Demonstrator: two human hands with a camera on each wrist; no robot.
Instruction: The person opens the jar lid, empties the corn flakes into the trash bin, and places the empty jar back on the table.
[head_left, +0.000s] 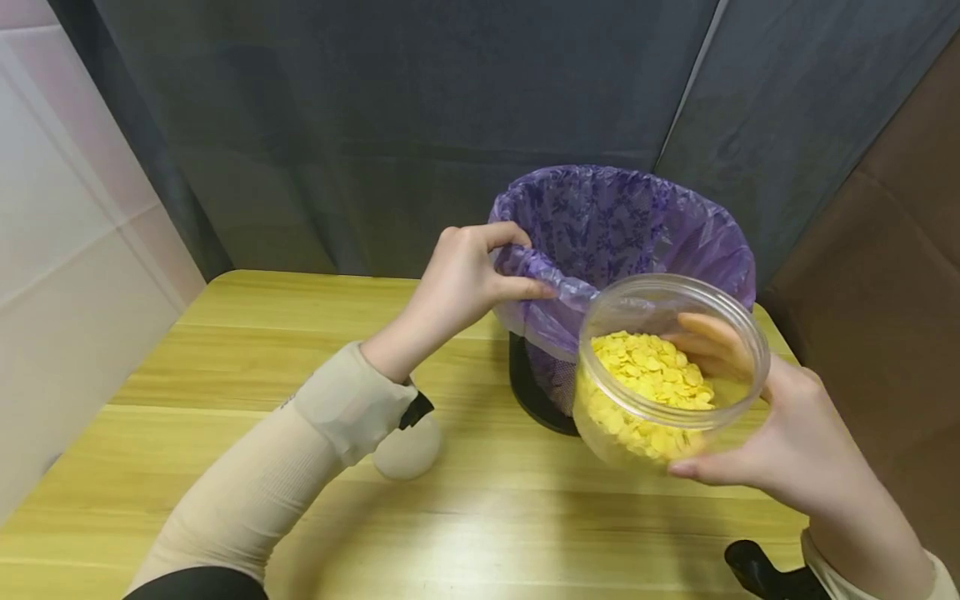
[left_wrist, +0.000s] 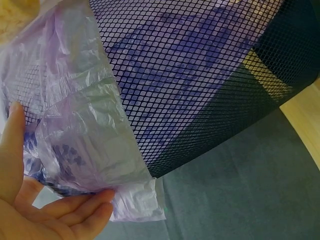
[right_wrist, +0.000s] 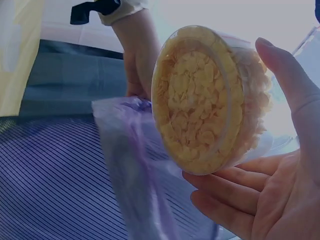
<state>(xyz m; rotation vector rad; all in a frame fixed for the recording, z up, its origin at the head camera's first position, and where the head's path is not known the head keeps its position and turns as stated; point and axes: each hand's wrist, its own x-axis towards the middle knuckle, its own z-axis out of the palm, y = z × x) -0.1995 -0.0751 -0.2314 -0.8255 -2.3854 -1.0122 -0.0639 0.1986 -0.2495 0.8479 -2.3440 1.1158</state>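
Observation:
A clear plastic jar [head_left: 600,429] partly filled with yellow flakes [head_left: 652,371] is gripped by my right hand [head_left: 795,433], its open mouth tilted toward my head. In the right wrist view the jar's base [right_wrist: 197,100] shows, with flakes behind it. The jar hangs in front of a black mesh bin [left_wrist: 190,80] lined with a purple plastic bag [head_left: 600,217]. At the bin's left rim, my left hand [head_left: 472,271] pinches the folded edge of the bag between thumb and fingers. The left wrist view shows that hand's fingers around the bag's overhang.
A round whitish disc, perhaps a lid [head_left: 408,450], lies on the wooden table [head_left: 247,350] below my left forearm. Behind the bin hangs a dark grey curtain [head_left: 375,108]. A brown surface [head_left: 892,208] rises at the right and a white one [head_left: 75,183] at the left.

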